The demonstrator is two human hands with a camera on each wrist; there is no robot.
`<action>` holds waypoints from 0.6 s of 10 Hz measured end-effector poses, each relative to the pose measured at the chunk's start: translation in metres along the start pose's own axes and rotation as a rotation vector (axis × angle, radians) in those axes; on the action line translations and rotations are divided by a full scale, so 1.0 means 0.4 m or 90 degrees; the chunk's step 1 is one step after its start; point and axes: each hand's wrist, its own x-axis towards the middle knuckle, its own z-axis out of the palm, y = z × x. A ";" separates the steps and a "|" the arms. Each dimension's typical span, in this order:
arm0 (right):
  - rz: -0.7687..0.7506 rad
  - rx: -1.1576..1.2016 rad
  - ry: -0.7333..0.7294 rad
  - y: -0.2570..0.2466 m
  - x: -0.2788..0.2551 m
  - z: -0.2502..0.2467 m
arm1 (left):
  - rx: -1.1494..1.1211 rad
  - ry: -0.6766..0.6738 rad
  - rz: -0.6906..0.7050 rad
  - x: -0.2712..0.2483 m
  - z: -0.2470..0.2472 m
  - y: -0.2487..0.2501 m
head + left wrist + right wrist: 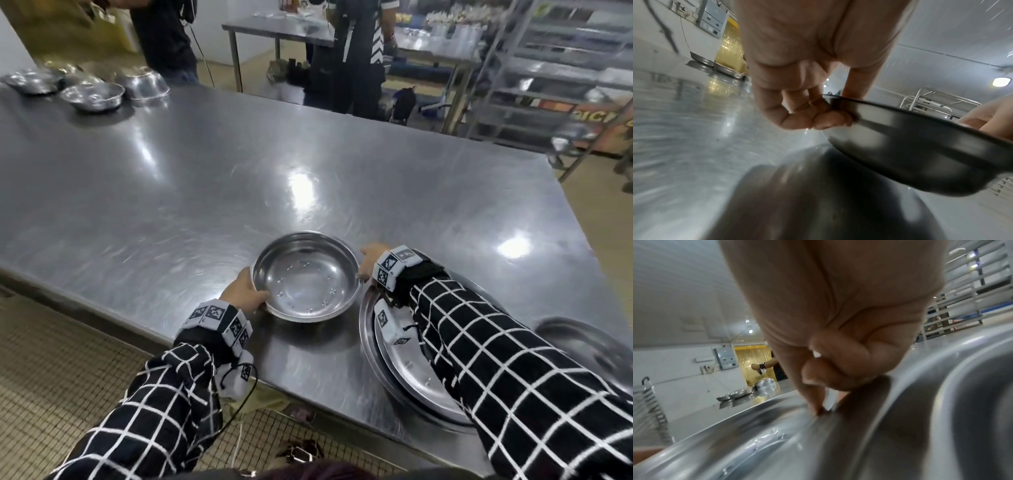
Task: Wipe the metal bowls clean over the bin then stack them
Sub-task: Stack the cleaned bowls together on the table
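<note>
A shallow metal bowl [306, 277] is held a little above the steel table [171, 192] near its front edge, tilted slightly. My left hand [245, 294] grips its left rim, thumb on top and fingers curled beneath, as the left wrist view shows on the bowl [910, 146]. My right hand [370, 262] pinches the right rim, and the right wrist view shows the fingers curled on the bowl's [777, 426] edge. Right of it lie nested metal plates [404, 373], under my right forearm.
Several metal bowls [92, 96] sit at the table's far left corner. Another metal dish [589, 346] lies at the right edge. Two people stand beyond the table's far side, with racks and a second table behind. The floor lies below the front edge.
</note>
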 end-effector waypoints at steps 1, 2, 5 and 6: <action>-0.011 0.070 -0.033 -0.028 -0.034 -0.042 | -0.040 0.061 0.061 -0.009 -0.022 0.039; -0.019 0.145 0.005 -0.035 -0.053 -0.071 | -0.074 0.089 0.110 -0.027 -0.039 0.086; 0.010 0.377 0.185 0.116 -0.297 -0.226 | -0.133 0.046 0.293 -0.146 0.038 0.273; 0.022 0.378 0.209 0.174 -0.371 -0.237 | -0.111 0.028 0.313 -0.174 0.086 0.294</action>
